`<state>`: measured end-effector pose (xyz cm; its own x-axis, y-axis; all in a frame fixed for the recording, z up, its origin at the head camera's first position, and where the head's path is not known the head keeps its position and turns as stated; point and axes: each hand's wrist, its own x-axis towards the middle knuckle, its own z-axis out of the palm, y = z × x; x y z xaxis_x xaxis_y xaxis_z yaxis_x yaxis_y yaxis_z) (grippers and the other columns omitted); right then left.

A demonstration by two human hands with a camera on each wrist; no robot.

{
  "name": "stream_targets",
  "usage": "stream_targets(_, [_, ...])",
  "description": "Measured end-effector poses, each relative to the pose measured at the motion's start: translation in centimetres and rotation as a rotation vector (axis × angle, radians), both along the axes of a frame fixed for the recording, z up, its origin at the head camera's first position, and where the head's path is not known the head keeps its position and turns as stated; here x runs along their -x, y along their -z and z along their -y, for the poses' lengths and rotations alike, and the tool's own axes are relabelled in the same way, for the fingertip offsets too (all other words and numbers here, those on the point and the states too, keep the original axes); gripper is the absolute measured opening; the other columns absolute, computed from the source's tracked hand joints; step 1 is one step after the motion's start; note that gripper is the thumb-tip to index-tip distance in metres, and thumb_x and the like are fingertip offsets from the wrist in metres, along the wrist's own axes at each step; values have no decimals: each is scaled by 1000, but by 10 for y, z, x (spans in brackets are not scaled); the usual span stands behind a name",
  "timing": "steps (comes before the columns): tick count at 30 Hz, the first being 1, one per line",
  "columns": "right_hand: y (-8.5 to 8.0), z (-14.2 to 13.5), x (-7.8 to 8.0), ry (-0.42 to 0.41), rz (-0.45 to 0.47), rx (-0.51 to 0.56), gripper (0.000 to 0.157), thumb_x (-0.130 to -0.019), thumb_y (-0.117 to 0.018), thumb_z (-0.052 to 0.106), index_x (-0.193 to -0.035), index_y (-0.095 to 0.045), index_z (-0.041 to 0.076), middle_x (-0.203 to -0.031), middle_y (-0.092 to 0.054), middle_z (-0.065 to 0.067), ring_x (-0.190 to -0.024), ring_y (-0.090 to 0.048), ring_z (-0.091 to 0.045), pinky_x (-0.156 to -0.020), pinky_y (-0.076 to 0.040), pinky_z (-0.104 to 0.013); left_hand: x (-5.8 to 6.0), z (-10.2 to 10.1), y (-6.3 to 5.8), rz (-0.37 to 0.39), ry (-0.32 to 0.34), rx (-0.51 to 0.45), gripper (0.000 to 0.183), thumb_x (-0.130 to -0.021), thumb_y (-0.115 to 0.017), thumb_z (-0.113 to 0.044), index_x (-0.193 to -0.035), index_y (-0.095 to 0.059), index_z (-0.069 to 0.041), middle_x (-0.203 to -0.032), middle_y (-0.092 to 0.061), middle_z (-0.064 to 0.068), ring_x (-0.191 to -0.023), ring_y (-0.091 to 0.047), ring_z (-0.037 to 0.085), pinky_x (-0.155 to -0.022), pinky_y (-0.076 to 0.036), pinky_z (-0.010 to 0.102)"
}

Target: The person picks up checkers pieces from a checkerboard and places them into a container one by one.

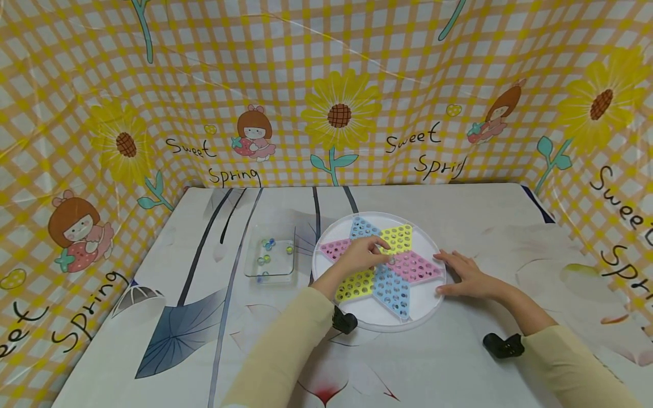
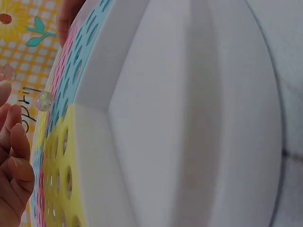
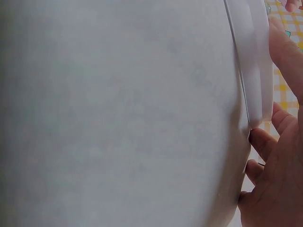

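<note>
A round white Chinese checkers board [image 1: 326, 277] with a pink, yellow and blue star of holes lies on the table. My left hand [image 1: 361, 256] hovers over the star's middle, its fingers loosely bent. A clear marble [image 2: 44, 101] sits on the board just beyond these fingertips; in the left wrist view a gap shows between the marble and the fingers [image 2: 20, 142]. At the board's right edge, my right hand [image 1: 470, 277] touches the rim with thumb and fingers spread. The right wrist view shows the right thumb [image 3: 285, 54] along the rim.
A clear plastic box [image 1: 278, 276] with several glass marbles stands left of the board. Black wrist devices [image 1: 502, 345] hang under both forearms. A checked cloth [image 1: 285, 85] hangs behind the table and along both sides.
</note>
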<state>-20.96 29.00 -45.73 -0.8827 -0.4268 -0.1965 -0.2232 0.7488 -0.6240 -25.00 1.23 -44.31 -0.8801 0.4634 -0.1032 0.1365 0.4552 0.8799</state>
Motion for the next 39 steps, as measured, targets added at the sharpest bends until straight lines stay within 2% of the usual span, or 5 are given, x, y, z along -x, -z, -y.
stream_targets(7, [-1, 1, -1, 2, -1, 2, 84, -74, -72, 34, -136, -28, 0, -142, -14, -35, -128, 0, -56, -93, -5, -73, -3, -7, 1, 29, 7, 51, 26, -84, -67, -26, -107, -62, -14, -68, -50, -4, -51, -47, 10, -50, -36, 19])
stream_targets(19, [0, 1, -1, 9, 2, 6, 84, -73, -72, 34, -137, -28, 1, -143, -14, -34, -129, 1, -55, -93, -5, -73, -4, -13, 6, 42, -57, 143, 22, -82, -69, -26, -101, -63, -18, -65, -47, -6, -46, -41, 7, -45, -34, 18])
stream_targets(25, [0, 1, 0, 6, -1, 5, 83, -74, -71, 34, -137, -28, 1, -143, -14, -34, -129, 1, -55, -93, -4, -73, -3, -17, 4, 39, -95, 204, 25, -80, -71, -28, -103, -63, -19, -70, -50, -5, -52, -44, 7, -49, -37, 19])
stream_targets(32, [1, 0, 0, 8, 1, 4, 84, -74, -72, 34, -137, -28, 2, -143, -14, -34, -129, 1, -55, -93, -5, -73, -4, -22, 2, -40, -93, 333, 22, -80, -69, -34, -99, -65, -22, -76, -52, -7, -68, -46, 7, -61, -36, 20])
stream_targets(39, [1, 0, 0, 2, -9, 8, 83, -74, -72, 34, -137, -28, 1, -143, -14, -34, -129, 0, -55, -94, -4, -72, -6, -25, 0, -31, -120, 358, 18, -80, -70, -34, -94, -64, -25, -76, -52, -7, -69, -45, 8, -62, -35, 21])
